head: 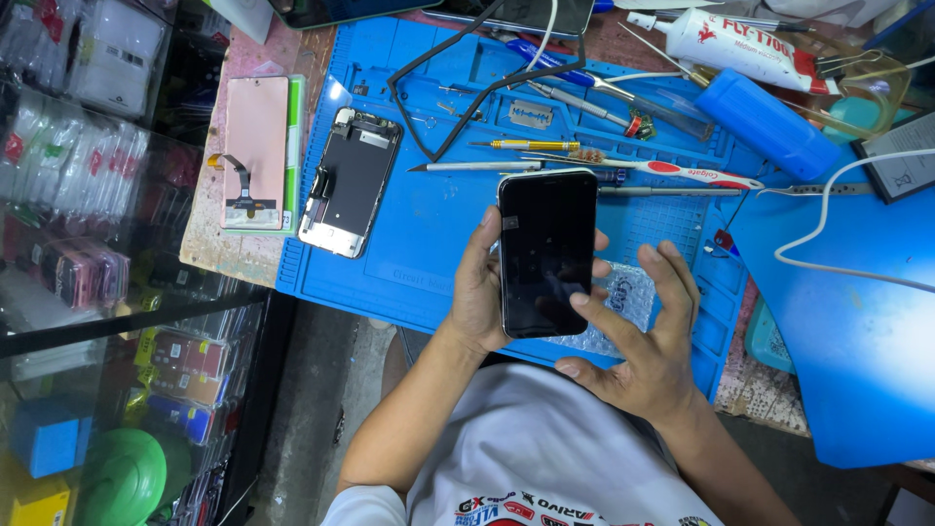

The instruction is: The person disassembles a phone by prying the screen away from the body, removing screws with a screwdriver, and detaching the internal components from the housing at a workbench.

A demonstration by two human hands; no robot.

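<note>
My left hand grips a black phone by its left edge, holding it screen up above the near edge of the blue work mat. The screen is dark. My right hand is spread open beside the phone, its index fingertip touching the lower right part of the screen. A small piece of bubble wrap lies under my right fingers.
An opened phone frame lies at the mat's left, with a pink-backed display panel beside it. A toothbrush, screwdriver, tweezers, razor blade, glue tube, blue cylinder and white cable lie behind. Glass cabinet on the left.
</note>
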